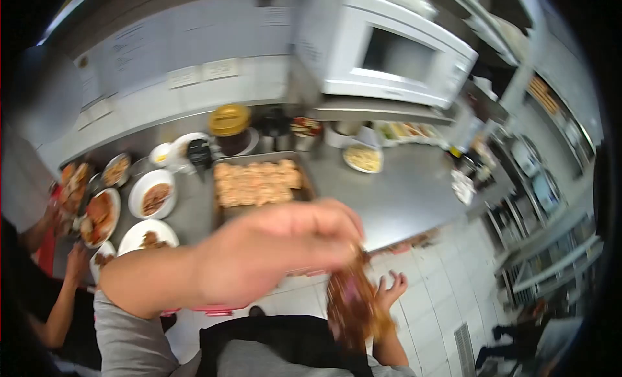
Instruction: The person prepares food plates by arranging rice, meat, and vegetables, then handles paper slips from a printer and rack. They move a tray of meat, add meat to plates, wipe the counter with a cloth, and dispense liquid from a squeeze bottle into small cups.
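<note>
My left hand (278, 247) is raised close to the camera, blurred, with its fingertips pinched on a brown, glossy piece of food (353, 306) that hangs down from them. Lower down, my right hand (391, 291) is held with its fingers spread apart, right beside the hanging food; whether it touches the food is unclear. Both hands are over the white tiled floor (440, 293), in front of the steel counter (402, 195). I wear a grey sleeve (126, 338) and a black apron (278, 341).
On the counter lies a metal tray (306, 182) of pale breaded pieces, with several white plates of food (139, 195) to its left. A gold-lidded container (229, 119) stands behind. A white microwave (389, 49) sits on a shelf above. Another person's arm (58, 306) reaches in at left.
</note>
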`<state>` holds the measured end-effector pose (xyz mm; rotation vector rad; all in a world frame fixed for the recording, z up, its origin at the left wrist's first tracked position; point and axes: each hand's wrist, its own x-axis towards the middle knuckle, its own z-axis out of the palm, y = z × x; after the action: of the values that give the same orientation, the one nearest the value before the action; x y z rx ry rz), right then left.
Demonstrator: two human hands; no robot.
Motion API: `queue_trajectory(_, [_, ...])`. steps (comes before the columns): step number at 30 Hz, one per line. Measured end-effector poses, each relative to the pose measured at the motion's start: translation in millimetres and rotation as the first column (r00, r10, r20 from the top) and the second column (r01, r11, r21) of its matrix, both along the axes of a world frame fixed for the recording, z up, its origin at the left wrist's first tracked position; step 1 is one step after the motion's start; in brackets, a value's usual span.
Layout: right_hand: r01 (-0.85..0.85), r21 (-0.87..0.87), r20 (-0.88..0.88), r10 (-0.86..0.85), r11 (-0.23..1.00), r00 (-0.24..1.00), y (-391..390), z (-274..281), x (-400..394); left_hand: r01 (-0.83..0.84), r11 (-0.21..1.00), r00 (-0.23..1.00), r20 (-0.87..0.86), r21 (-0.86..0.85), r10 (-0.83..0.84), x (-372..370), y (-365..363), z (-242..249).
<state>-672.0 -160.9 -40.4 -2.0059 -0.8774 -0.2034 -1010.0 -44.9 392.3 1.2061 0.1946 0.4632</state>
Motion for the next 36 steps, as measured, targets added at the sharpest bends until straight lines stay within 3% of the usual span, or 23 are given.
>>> queue_trajectory(2, [0.079,-0.1,-0.053,-0.085,0.992,0.995,-70,-22,16,0.259,0.964,0.961,-0.119,0.058,-0.251,47,-29,18])
queue_trajectory(4, [0.14,-0.221,-0.032,-0.151,0.965,0.988,-148,-45,29,0.406,0.843,0.912,-0.1,0.353,-0.398,96,-53,15])
queue_trajectory(7, [0.248,-0.414,-0.065,-0.3,0.876,0.952,-276,-76,37,0.508,0.737,0.846,-0.097,0.446,-0.525,159,-95,17])
queue_trajectory(10, [0.345,-0.606,-0.095,-0.495,0.717,0.863,-394,-103,31,0.483,0.67,0.767,0.097,0.563,-0.634,220,-130,4])
queue_trajectory(13, [0.414,-0.733,-0.113,-0.697,0.54,0.709,-473,-100,20,0.638,0.589,0.592,0.173,0.496,-0.787,274,-159,2])
queue_trajectory(17, [0.482,-0.8,-0.128,-0.887,0.357,0.444,-511,-90,18,0.755,0.405,0.338,0.224,0.516,-0.914,350,-181,0])
queue_trajectory(19, [0.532,-0.766,-0.118,-0.893,0.36,0.434,-519,-103,22,0.743,0.33,0.231,0.239,0.582,-0.943,387,-185,-2])
queue_trajectory(23, [0.563,-0.761,-0.13,-0.926,0.322,0.353,-494,-96,45,0.668,0.256,0.216,0.148,0.698,-0.965,466,-159,-7])
queue_trajectory(25, [0.662,-0.675,-0.188,-0.944,0.324,0.27,-500,-134,67,0.599,0.264,0.373,0.029,0.756,-0.927,515,-132,-25])
queue_trajectory(26, [0.634,-0.716,-0.177,-0.954,0.293,0.241,-496,-142,82,0.54,0.266,0.501,-0.052,0.798,-0.864,546,-116,-44])
queue_trajectory(28, [0.566,-0.791,-0.152,-0.971,0.232,0.186,-486,-157,113,0.583,0.297,0.704,-0.288,0.756,-0.65,601,-82,-77])
queue_trajectory(29, [0.542,-0.812,-0.161,-0.975,0.218,0.15,-481,-159,128,0.613,0.329,0.742,-0.381,0.718,-0.551,632,-61,-98])
queue_trajectory(31, [0.527,-0.83,-0.192,-0.98,0.185,0.041,-471,-161,165,0.376,0.231,0.893,-0.285,0.897,-0.348,711,1,-176])
queue_trajectory(33, [0.518,-0.836,-0.203,-0.979,0.182,0.016,-459,-160,202,0.34,0.177,0.938,-0.347,0.923,0.007,778,64,-243])
queue_trajectory(35, [0.513,-0.834,-0.213,-0.976,0.204,0.041,-444,-159,243,0.407,0.177,0.819,-0.444,0.896,0.364,824,107,-277])
queue_trajectory(36, [0.511,-0.831,-0.219,-0.974,0.22,0.063,-435,-158,263,0.437,0.148,0.785,-0.456,0.887,0.419,839,124,-290])
